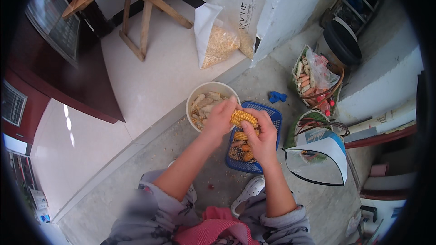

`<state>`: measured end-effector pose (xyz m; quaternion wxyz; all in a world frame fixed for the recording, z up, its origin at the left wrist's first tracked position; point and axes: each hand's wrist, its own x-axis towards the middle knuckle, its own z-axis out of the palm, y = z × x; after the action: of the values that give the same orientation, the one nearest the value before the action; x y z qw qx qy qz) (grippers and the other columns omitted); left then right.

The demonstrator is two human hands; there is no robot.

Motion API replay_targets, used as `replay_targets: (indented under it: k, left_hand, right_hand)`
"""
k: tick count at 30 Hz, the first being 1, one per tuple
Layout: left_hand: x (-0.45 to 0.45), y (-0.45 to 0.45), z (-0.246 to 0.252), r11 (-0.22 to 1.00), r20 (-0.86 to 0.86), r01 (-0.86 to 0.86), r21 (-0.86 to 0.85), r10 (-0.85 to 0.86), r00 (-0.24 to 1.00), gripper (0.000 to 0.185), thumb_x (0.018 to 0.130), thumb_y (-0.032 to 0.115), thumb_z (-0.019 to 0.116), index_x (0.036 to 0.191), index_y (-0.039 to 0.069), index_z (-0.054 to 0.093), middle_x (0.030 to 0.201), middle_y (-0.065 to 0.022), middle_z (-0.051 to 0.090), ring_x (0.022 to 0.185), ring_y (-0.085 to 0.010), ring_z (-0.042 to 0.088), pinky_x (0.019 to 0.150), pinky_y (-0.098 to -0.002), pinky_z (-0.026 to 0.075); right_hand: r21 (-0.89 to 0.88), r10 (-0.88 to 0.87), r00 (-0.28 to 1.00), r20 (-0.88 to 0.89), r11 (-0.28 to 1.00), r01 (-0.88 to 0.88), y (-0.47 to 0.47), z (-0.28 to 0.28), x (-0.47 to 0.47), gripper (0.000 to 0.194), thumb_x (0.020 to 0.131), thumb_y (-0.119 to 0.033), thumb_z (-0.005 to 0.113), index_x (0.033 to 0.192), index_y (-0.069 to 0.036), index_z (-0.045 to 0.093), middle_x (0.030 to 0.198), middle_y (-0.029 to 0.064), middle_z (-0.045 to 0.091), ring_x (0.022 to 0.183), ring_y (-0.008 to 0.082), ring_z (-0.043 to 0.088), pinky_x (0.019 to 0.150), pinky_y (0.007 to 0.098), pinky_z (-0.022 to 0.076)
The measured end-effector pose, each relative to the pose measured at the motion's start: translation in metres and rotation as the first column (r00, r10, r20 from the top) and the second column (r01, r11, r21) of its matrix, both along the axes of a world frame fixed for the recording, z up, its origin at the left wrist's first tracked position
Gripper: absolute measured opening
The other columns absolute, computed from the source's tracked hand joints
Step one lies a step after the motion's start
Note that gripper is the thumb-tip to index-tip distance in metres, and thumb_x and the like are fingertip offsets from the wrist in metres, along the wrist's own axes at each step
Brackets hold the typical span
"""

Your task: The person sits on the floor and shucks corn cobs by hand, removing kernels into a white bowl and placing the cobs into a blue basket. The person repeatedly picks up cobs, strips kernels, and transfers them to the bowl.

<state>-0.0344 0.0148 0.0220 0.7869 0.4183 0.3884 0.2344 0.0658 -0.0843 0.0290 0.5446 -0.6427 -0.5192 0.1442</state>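
Both my hands grip one ear of dried yellow corn (244, 118), held level above the blue plastic basket. My left hand (220, 115) closes on its left end, and my right hand (261, 132) holds the right end with the thumb pressed along the kernels. Below, the blue basket (244, 167) contains more corn ears (248, 156) and loose kernels. Next to it on the left stands a round whitish tub (192, 99) with bare cobs (205, 102) and kernels inside, its right part covered by my left hand.
A raised tiled step (136, 139) runs along the left. On it stand a clear bag of kernels (221, 42) and a folding wooden table (146, 23). At right are a woven basket of cobs and bottles (305, 81), a blue scrap (277, 97) and a white, black-edged bag (316, 163). Loose kernels dot the concrete.
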Motion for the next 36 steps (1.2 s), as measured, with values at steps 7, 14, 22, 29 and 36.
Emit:
replay_targets:
  k: [7, 14, 22, 29, 36]
  left_hand:
    - [-0.002, 0.005, -0.002, 0.893, -0.013, 0.142, 0.426, -0.151, 0.988, 0.037, 0.1, 0.037, 0.043, 0.095, 0.004, 0.06, 0.077, 0.0001, 0.055, 0.066, -0.0062, 0.05, 0.055, -0.0217, 0.042]
    - [0.001, -0.004, -0.014, 0.808, -0.112, 0.075, 0.585, -0.011, 0.994, 0.04, 0.1, 0.035, 0.041, 0.09, 0.001, 0.058, 0.072, -0.0046, 0.058, 0.065, -0.0169, 0.056, 0.063, -0.0336, 0.046]
    - [0.0, -0.008, -0.015, 0.917, 0.012, -0.037, 0.397, 0.035, 0.999, 0.041, 0.101, 0.034, 0.039, 0.089, -0.001, 0.057, 0.073, -0.0048, 0.056, 0.069, -0.0139, 0.055, 0.066, -0.0306, 0.045]
    - [-0.001, -0.017, -0.003, 0.726, -0.059, 0.115, 0.678, -0.103, 0.993, 0.037, 0.102, 0.032, 0.039, 0.101, -0.001, 0.056, 0.08, -0.0061, 0.058, 0.074, -0.0133, 0.054, 0.069, -0.0301, 0.046]
    - [-0.005, -0.021, 0.003, 0.991, 0.083, 0.09, 0.1, -0.099, 0.992, 0.032, 0.102, 0.031, 0.04, 0.097, 0.004, 0.056, 0.076, -0.001, 0.055, 0.066, -0.0063, 0.049, 0.058, -0.0234, 0.042]
  right_hand:
    - [-0.166, -0.136, 0.836, -0.532, 0.985, 0.055, -0.002, 0.0, 0.008, 0.023, 0.096, -0.025, 0.055, 0.102, -0.003, 0.06, 0.066, -0.0019, 0.052, 0.055, 0.0028, 0.049, 0.049, 0.0193, 0.0428]
    - [-0.018, -0.224, 0.974, 0.021, 0.974, 0.224, -0.002, 0.0, -0.009, 0.022, 0.098, -0.02, 0.046, 0.093, -0.002, 0.056, 0.071, 0.0059, 0.057, 0.061, 0.013, 0.053, 0.056, 0.0294, 0.0447]
    - [-0.077, -0.184, 0.983, -0.003, 0.98, 0.184, -0.001, 0.004, -0.007, 0.017, 0.094, -0.02, 0.055, 0.095, -0.003, 0.057, 0.068, 0.0061, 0.059, 0.054, 0.0134, 0.057, 0.051, 0.0308, 0.0466]
    - [-0.166, -0.242, 0.872, -0.425, 0.968, 0.188, 0.002, 0.009, 0.003, 0.022, 0.094, -0.024, 0.057, 0.091, -0.002, 0.057, 0.061, 0.0042, 0.057, 0.05, 0.0087, 0.054, 0.045, 0.0282, 0.0444]
    - [0.057, -0.216, 0.958, 0.187, 0.976, 0.209, 0.001, 0.003, 0.001, 0.02, 0.092, -0.023, 0.058, 0.086, -0.003, 0.058, 0.058, 0.0074, 0.057, 0.054, 0.0123, 0.061, 0.048, 0.0316, 0.0469]
